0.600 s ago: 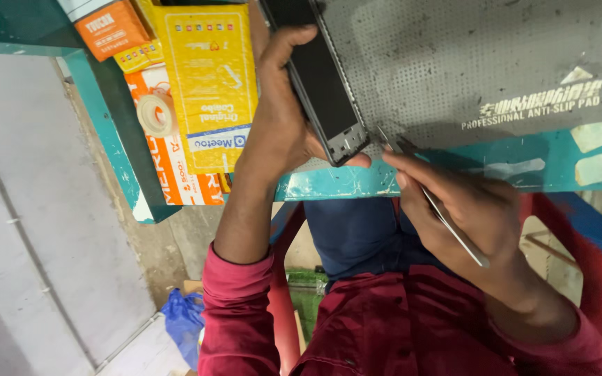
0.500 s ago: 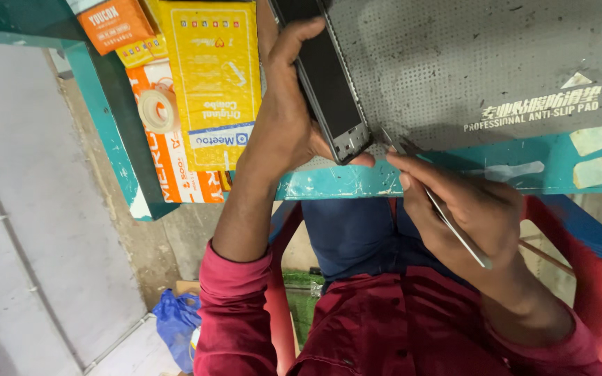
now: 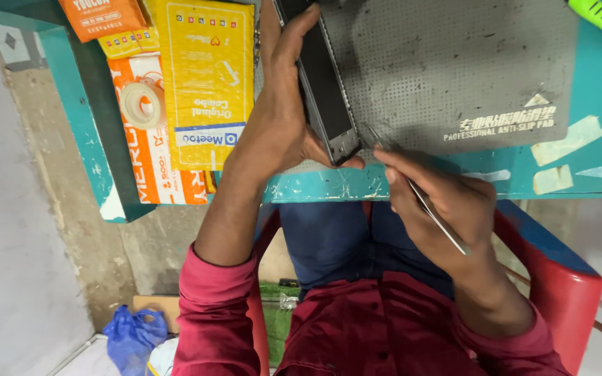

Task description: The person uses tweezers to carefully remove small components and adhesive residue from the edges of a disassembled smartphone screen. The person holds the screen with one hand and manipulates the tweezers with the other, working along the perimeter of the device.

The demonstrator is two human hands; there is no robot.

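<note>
From the head camera, the left hand [image 3: 280, 132] grips a dark phone [image 3: 322, 83] on its edge, standing on the grey perforated mat [image 3: 454, 69] at the mat's near left corner. The right hand [image 3: 447, 209], just off the mat's near edge, pinches thin metal tweezers [image 3: 419, 198], tip beside the phone's lower end. Yellow and orange packets [image 3: 203, 76] lie left of the mat

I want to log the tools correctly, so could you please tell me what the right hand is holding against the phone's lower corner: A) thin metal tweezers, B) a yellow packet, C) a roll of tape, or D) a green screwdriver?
A: the right hand grips thin metal tweezers, tips at the corner of the phone held by the left hand.
</note>
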